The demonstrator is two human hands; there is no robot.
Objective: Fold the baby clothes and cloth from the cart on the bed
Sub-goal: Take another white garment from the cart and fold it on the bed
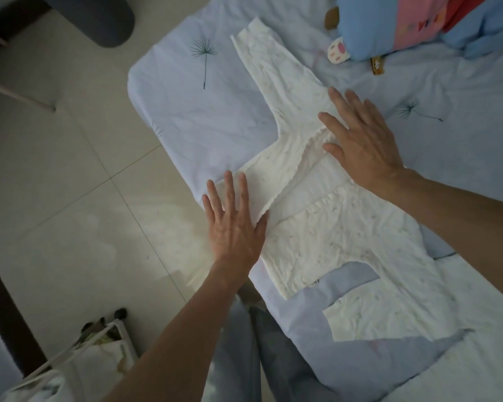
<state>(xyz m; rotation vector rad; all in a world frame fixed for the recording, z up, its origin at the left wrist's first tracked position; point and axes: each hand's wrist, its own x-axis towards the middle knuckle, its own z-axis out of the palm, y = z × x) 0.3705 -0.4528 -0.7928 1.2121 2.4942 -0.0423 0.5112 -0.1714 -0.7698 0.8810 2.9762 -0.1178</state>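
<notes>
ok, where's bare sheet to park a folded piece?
Free: the sheet at the bed corner, between the upper sleeve of the white garment and the bed edge; also the strip beyond the right hand, below the blue-pink pillow. Crowded: the middle, garment spread under it and the left hand.

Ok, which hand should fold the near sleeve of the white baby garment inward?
Probably left: the left hand lies flat on that sleeve by the edge of the light blue bed, while the right hand presses the white baby garment near its collar, anchoring it.

Dim, soft light with a pale sheen on the floor tiles (wide-angle bending at edges).
</notes>
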